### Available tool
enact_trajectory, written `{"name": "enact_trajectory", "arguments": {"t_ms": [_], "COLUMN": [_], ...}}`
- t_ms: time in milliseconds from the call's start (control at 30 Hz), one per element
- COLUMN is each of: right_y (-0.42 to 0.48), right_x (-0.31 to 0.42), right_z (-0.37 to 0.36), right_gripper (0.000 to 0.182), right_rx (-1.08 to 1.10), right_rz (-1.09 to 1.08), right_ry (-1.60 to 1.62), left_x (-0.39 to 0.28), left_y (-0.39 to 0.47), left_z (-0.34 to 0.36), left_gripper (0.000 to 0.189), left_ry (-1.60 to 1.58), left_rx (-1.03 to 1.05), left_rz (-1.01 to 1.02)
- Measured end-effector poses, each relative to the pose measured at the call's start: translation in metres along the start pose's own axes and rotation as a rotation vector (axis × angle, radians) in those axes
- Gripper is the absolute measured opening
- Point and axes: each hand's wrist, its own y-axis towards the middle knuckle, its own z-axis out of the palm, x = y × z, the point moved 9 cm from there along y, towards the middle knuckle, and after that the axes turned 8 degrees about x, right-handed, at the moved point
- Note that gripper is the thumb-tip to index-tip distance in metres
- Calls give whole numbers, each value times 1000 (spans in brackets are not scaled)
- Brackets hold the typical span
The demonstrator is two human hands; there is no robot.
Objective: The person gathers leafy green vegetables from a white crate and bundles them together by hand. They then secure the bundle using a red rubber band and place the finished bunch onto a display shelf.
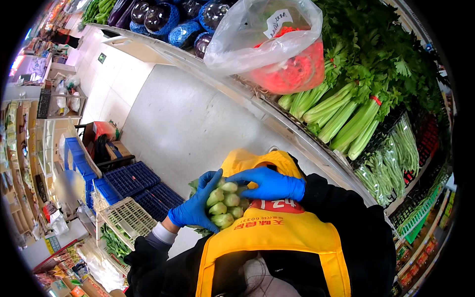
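Against the front of a yellow apron (285,222), a bunch of bok choy (224,204) is held with its pale cut stem ends facing up. My left hand (196,204), in a blue glove, wraps around the left side of the bunch, thumb and fingers spread along it. My right hand (272,183), gloved the same way, has its fingertips on the upper right stems. Green leaves show below and behind my left hand. The right thumb and the underside of the bunch are partly hidden.
A display counter runs diagonally ahead with netted eggplants (161,18), celery bunches (345,115) and bagged green beans (389,167). A clear plastic bag (263,41) of red material sits on its edge. Blue crates (131,180) and a cream basket (128,215) stand at left.
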Motion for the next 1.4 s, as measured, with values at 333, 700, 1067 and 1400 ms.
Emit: {"name": "enact_trajectory", "arguments": {"t_ms": [333,700,1067,1400], "right_y": [30,20,8,4], "right_x": [-42,-40,-86,-76], "right_z": [9,3,18,18], "right_gripper": [36,29,27,36], "right_rx": [115,-109,-31,155], "right_rz": [78,95,122,176], "right_ry": [326,-277,150,120], "left_x": [-12,5,12,-10], "left_y": [10,-6,-11,-11], "left_z": [20,29,33,21], "left_gripper": [120,105,116,122], "left_ry": [150,449,-12,169], "left_rx": [129,58,22,33], "left_rz": [120,58,18,-33]}}
